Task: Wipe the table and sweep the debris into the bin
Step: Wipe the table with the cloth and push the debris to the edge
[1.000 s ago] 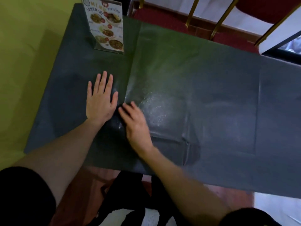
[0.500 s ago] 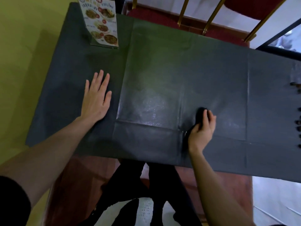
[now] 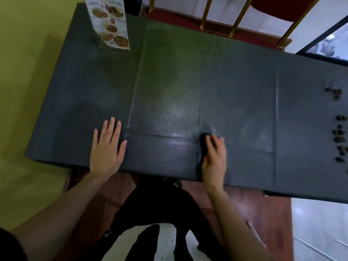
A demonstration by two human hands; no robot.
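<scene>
At a dark-covered table [image 3: 235, 95], we press a dark cloth [image 3: 204, 140] under our right hand [image 3: 214, 157], fingers laid over it near the front edge; whether they curl round the cloth we cannot tell, for motion blurs them. Our left hand [image 3: 107, 147] lies flat with fingers spread, holding nothing, bracing the cover. The debris [image 3: 339, 129], small dark crumbs in a loose line running front to back, sits well off to the right of the cloth, so our right hand is clearly the nearer. We judge the next sweep must travel rightward toward it. No bin is in view. A menu stand [image 3: 111, 25] sits at the far left corner.
</scene>
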